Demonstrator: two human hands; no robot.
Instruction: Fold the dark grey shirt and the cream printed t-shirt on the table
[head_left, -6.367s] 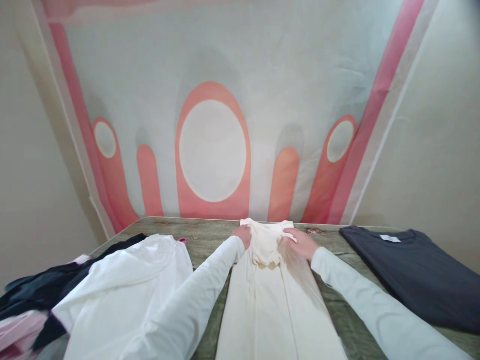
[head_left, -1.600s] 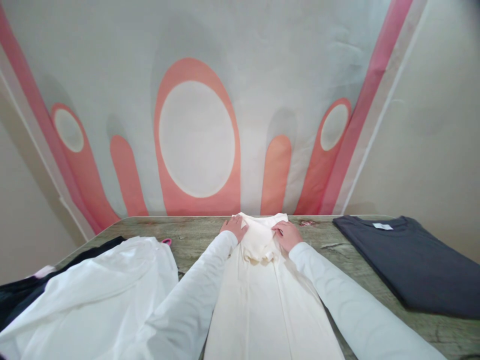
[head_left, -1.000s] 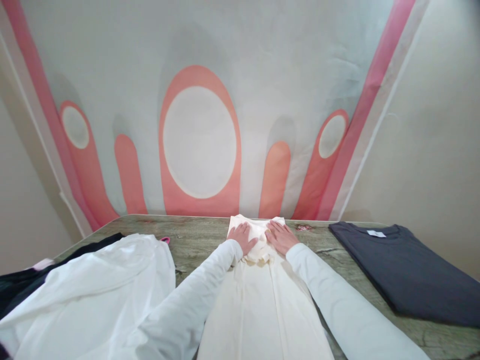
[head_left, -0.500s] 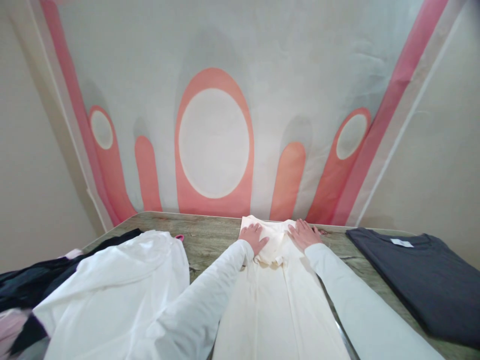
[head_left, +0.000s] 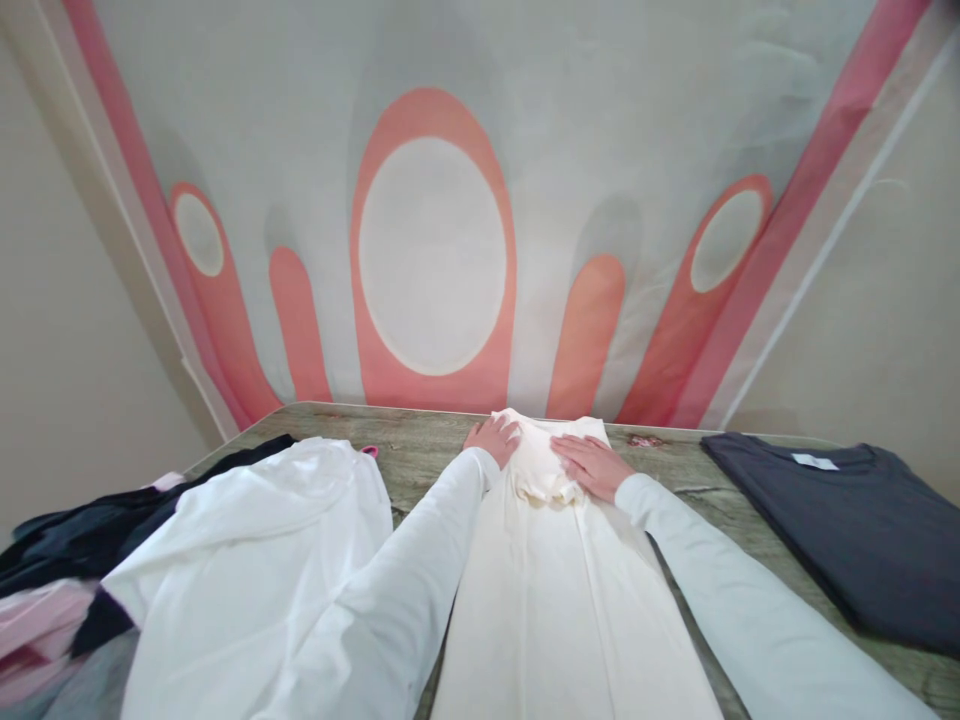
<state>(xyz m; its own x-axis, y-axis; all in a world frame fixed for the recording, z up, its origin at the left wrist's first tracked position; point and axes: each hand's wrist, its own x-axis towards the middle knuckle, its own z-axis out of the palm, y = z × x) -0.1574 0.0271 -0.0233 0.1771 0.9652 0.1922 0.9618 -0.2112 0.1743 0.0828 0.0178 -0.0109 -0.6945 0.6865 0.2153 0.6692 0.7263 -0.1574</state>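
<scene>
A long cream garment [head_left: 562, 600] lies lengthwise on the wooden table [head_left: 420, 465], folded into a narrow strip with its far end bunched up. My left hand [head_left: 495, 438] rests on the far left corner of that end, fingers loosely curved on the cloth. Flat and open, my right hand [head_left: 589, 462] presses on the bunched cloth near the middle, fingers pointing left. Both arms wear white long sleeves.
A white garment [head_left: 255, 560] is heaped at the left over dark [head_left: 82, 540] and pink [head_left: 37, 630] clothes. A dark grey T-shirt [head_left: 840, 530] lies flat at the right. The table's far edge meets a wall hanging [head_left: 431, 250] with pink and orange arches.
Both hands went from pinching the far end's sides to lying flat on it. My right hand has now slid left onto the middle, and my left hand has moved to the far corner.
</scene>
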